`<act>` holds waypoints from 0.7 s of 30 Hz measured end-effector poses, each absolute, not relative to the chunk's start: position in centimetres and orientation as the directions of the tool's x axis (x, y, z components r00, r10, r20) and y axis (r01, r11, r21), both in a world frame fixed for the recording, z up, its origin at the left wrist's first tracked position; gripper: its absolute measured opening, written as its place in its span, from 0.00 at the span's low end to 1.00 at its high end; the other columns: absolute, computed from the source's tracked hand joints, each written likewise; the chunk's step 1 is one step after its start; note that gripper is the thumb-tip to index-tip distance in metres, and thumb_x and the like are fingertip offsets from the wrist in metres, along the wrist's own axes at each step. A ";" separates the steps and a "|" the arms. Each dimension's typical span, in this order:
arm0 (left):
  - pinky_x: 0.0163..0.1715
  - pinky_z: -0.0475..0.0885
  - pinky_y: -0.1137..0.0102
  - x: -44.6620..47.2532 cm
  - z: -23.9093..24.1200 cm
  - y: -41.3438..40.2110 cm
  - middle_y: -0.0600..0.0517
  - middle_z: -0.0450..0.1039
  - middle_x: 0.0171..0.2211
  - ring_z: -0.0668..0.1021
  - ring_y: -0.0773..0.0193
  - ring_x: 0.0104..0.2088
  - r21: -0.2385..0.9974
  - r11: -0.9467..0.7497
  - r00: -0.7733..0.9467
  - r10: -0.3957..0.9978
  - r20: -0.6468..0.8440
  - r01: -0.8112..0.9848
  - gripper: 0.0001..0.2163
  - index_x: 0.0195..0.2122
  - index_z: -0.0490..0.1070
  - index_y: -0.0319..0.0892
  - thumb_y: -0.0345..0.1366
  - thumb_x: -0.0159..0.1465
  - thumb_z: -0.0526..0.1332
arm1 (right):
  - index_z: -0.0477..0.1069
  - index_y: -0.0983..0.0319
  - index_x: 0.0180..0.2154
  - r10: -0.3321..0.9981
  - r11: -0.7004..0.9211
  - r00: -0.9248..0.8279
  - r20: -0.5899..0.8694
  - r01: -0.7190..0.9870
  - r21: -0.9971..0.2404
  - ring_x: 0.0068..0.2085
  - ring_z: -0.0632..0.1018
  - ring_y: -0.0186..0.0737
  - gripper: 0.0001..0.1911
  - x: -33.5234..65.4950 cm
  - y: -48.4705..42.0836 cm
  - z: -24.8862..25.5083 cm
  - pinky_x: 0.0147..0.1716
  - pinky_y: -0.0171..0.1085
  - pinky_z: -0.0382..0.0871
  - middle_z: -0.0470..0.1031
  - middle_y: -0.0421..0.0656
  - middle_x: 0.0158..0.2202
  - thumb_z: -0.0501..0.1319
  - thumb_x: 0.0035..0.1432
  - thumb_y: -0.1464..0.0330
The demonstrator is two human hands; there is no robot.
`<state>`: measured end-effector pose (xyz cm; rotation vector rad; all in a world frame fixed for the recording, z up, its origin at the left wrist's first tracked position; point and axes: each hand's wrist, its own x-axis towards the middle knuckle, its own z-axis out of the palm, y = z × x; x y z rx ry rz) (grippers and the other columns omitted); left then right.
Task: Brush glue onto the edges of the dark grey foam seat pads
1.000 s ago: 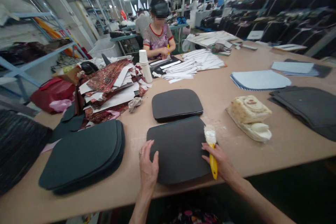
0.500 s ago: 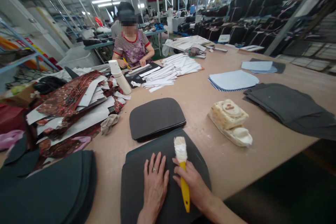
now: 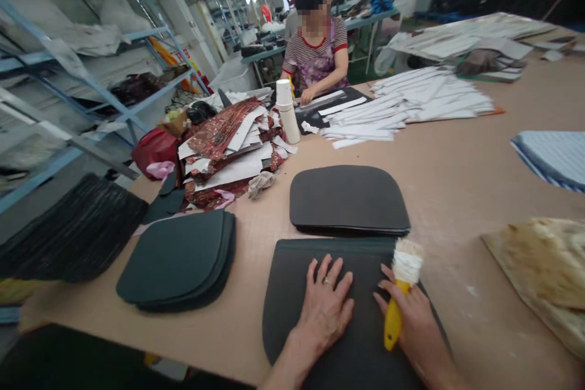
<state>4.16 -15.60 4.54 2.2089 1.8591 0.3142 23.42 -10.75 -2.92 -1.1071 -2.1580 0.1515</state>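
Panel (image 3: 368, 323): dark, flat on the table (image 3: 457, 195), directly beneath both hands. Near end cut off by frame; long axis not determinable. Far edge just short of a similar dark stack (image 3: 350, 195). Left hand (image 3: 322, 311): nearer panel's middle, laid on it, fingers spread, grasping nothing. Right hand (image 3: 415, 317): over panel's right side, gripping the brush (image 3: 393, 320); fingertip contact with panel: cannot tell. Brush: long axis points away from body, leaning slightly right; bristles (image 3: 408, 262) forward, white-coated. Ring (image 3: 326, 281) on left hand. Brands, labels, writing: none readable.
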 end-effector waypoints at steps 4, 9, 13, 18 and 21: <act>0.62 0.54 0.52 4.5 4.5 -14.9 0.50 0.58 0.61 0.57 0.57 0.63 0.353 -0.035 0.027 0.999 0.027 0.935 0.21 0.59 0.57 0.44 0.45 0.67 0.48 | 0.67 0.64 0.41 0.705 0.658 -0.450 0.548 0.703 -0.269 0.50 0.73 0.54 0.13 23.7 -10.7 -3.1 0.44 0.49 0.69 0.69 0.57 0.52 0.53 0.63 0.62; 0.60 0.57 0.46 1.8 3.8 -16.3 0.45 0.55 0.63 0.56 0.49 0.63 0.348 0.078 -0.100 0.994 0.046 0.934 0.24 0.60 0.56 0.42 0.44 0.65 0.52 | 0.67 0.65 0.42 0.678 0.675 -0.497 0.542 0.712 -0.191 0.51 0.73 0.53 0.12 24.0 -10.7 -3.2 0.45 0.48 0.68 0.69 0.56 0.53 0.54 0.62 0.64; 0.53 0.66 0.50 -3.3 3.2 -18.1 0.41 0.62 0.57 0.65 0.52 0.57 0.409 0.306 -0.386 0.913 0.128 0.860 0.19 0.58 0.59 0.39 0.33 0.65 0.52 | 0.67 0.64 0.40 0.663 0.674 -0.498 0.558 0.722 -0.156 0.51 0.73 0.52 0.10 24.3 -10.4 -3.6 0.45 0.46 0.69 0.70 0.55 0.52 0.55 0.60 0.65; 0.50 0.69 0.53 -6.9 2.1 -17.8 0.41 0.63 0.54 0.68 0.53 0.52 0.521 0.306 -0.420 0.901 0.112 0.797 0.19 0.57 0.61 0.41 0.31 0.64 0.53 | 0.69 0.60 0.37 0.749 0.586 -0.408 0.522 0.776 -0.234 0.50 0.74 0.48 0.09 24.5 -10.3 -4.3 0.45 0.44 0.70 0.74 0.48 0.48 0.56 0.58 0.63; 0.51 0.68 0.52 -7.3 2.0 -17.0 0.42 0.61 0.55 0.67 0.53 0.52 0.579 0.264 -0.364 0.929 0.061 0.771 0.21 0.58 0.60 0.43 0.31 0.63 0.55 | 0.69 0.60 0.37 0.774 0.564 -0.397 0.493 0.787 -0.252 0.51 0.74 0.48 0.10 24.7 -10.5 -4.1 0.46 0.45 0.70 0.74 0.47 0.47 0.55 0.57 0.61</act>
